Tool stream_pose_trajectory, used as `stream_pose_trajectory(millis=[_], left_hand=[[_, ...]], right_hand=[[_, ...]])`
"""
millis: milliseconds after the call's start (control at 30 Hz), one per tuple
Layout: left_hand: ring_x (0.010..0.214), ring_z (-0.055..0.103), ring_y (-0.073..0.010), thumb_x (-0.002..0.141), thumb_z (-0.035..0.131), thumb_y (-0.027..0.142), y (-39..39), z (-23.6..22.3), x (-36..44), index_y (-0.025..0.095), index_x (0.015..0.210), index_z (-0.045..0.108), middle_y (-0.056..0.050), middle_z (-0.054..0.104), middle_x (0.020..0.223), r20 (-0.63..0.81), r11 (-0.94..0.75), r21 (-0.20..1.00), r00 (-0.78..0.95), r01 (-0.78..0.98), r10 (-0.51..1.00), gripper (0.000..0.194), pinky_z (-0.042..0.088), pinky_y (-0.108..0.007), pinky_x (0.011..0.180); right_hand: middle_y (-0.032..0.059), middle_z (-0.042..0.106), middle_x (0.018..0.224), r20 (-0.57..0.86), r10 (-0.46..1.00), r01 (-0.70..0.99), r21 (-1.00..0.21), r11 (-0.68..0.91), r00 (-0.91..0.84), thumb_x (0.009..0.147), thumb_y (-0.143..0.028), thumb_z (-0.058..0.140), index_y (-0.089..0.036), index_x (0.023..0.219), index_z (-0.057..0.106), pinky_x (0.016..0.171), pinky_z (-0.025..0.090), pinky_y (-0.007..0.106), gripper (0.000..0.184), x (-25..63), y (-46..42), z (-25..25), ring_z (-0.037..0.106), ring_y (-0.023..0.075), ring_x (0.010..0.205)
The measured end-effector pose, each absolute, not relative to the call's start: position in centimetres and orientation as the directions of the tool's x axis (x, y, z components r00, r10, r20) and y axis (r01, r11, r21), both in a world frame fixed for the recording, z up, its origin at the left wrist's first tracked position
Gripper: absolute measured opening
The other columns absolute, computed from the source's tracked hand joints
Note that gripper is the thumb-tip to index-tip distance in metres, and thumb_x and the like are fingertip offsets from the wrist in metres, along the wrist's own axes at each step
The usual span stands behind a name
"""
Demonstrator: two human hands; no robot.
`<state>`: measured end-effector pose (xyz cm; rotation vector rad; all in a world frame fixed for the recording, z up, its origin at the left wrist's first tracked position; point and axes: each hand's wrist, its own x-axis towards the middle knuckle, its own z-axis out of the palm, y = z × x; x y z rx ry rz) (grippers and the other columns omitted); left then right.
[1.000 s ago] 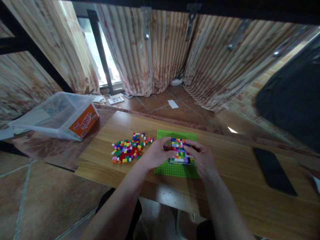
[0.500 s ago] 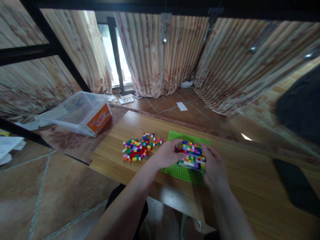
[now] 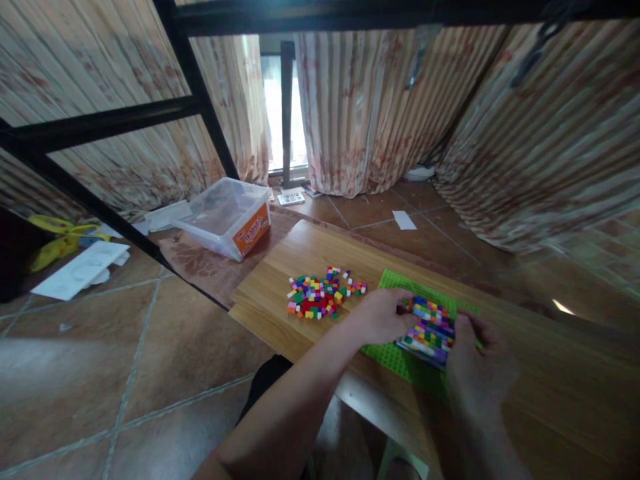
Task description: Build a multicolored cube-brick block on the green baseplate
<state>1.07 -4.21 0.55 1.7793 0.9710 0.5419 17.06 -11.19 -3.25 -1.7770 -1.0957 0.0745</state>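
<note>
A block of many-coloured toy building bricks (image 3: 433, 333) is over the green studded baseplate (image 3: 387, 357). My left hand (image 3: 385, 317) is closed on its left side, thumb in front and fingers behind. Around the right edge of the brick block curls my right hand (image 3: 480, 357), its fingertips partly hidden and a little blurred. Whether the block is fixed to the baseplate or only rests there, I cannot tell. To the left of my left hand, a pile of loose bricks (image 3: 315, 293) in mixed colours is spread on the wooden table (image 3: 280, 267).
Beyond the table's left end, a clear plastic bin (image 3: 220, 217) with an orange label stands on a rug. Black metal bars (image 3: 205, 100) cross the upper left, with curtains (image 3: 350, 113) behind. White papers (image 3: 83, 267) and a yellow item (image 3: 57, 240) lie on the tiled floor.
The camera has turned left, so everything has shifted right in view and the dark tablet-like object has left it. Both hands stay at the brick block.
</note>
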Motion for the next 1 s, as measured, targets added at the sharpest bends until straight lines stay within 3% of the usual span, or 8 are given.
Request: stream_pose_trajectory(millis=[100, 200, 300, 533, 700, 1000], left_hand=[[0.073, 0.064, -0.0166, 0.083, 0.059, 0.03, -3.8, 0.4, 0.8, 0.014, 0.12, 0.066, -0.006, 0.072, 0.088, -0.004, -0.165, 0.934, 0.472, 0.318, 0.882, 0.041, 0.05, -0.026, 0.066], [0.068, 0.06, -0.0139, 0.083, 0.058, 0.027, -3.0, 0.2, 0.1, 0.014, 0.11, 0.07, -0.004, 0.07, 0.081, 0.072, -0.143, 0.964, 0.296, 0.226, 0.952, 0.033, 0.049, -0.025, 0.065], [0.062, 0.055, -0.0108, 0.082, 0.058, 0.024, -2.0, 0.3, -0.9, 0.014, 0.102, 0.072, 0.0, 0.065, 0.071, 0.102, -0.111, 0.99, 0.091, 0.093, 0.991, 0.026, 0.046, -0.022, 0.061], [0.054, 0.05, -0.0065, 0.076, 0.062, 0.02, -0.8, 2.1, -4.8, 0.014, 0.088, 0.07, 0.003, 0.059, 0.064, -0.057, -0.009, 0.955, -0.211, -0.296, 0.976, 0.015, 0.042, -0.019, 0.055], [0.051, 0.049, -0.0049, 0.072, 0.063, 0.017, -0.9, 2.9, -6.3, 0.013, 0.082, 0.067, 0.004, 0.059, 0.063, -0.112, 0.016, 0.908, -0.207, -0.419, 0.972, 0.011, 0.039, -0.018, 0.052], [0.051, 0.05, -0.0052, 0.07, 0.063, 0.016, -1.0, 3.0, -6.1, 0.014, 0.08, 0.068, 0.004, 0.06, 0.061, -0.127, 0.04, 0.905, -0.18, -0.424, 0.975, 0.011, 0.039, -0.019, 0.053]], right_hand=[[0.0152, 0.071, 0.1, 0.746, 0.575, 0.898, -0.438, 0.043, 0.336, 0.09, -0.03, 0.057, -0.012, 0.101, 0.07, 0.09, 0.046, 0.048, 0.025, 15.4, -11.6, -1.2, 0.064, 0.029, 0.096], [0.011, 0.071, 0.1, 0.819, 0.564, 0.919, -0.295, 0.26, 0.103, 0.089, -0.018, 0.06, -0.016, 0.102, 0.068, 0.091, 0.046, 0.044, 0.015, 12.4, -11.8, 0.0, 0.065, 0.0243, 0.096], [0.0077, 0.07, 0.097, 0.739, 0.673, 0.847, -0.341, 0.407, -0.026, 0.091, -0.017, 0.057, -0.019, 0.102, 0.066, 0.086, 0.048, 0.038, 0.014, 9.1, -11.7, -0.5, 0.063, 0.0212, 0.094], [0.0082, 0.069, 0.095, 0.472, 0.868, 0.824, -0.421, 0.378, -0.157, 0.093, -0.019, 0.052, -0.016, 0.101, 0.068, 0.08, 0.045, 0.036, 0.018, 5.3, -11.1, -3.3, 0.056, 0.0218, 0.088], [0.0086, 0.067, 0.098, 0.415, 0.901, 0.847, -0.427, 0.318, -0.129, 0.09, -0.025, 0.059, -0.016, 0.104, 0.067, 0.081, 0.042, 0.037, 0.019, 4.7, -10.8, -3.9, 0.054, 0.0234, 0.09], [0.0091, 0.066, 0.095, 0.383, 0.919, 0.846, -0.454, 0.279, -0.098, 0.091, -0.032, 0.06, -0.016, 0.101, 0.068, 0.081, 0.043, 0.037, 0.021, 3.6, -9.6, -4.2, 0.054, 0.0239, 0.089]])
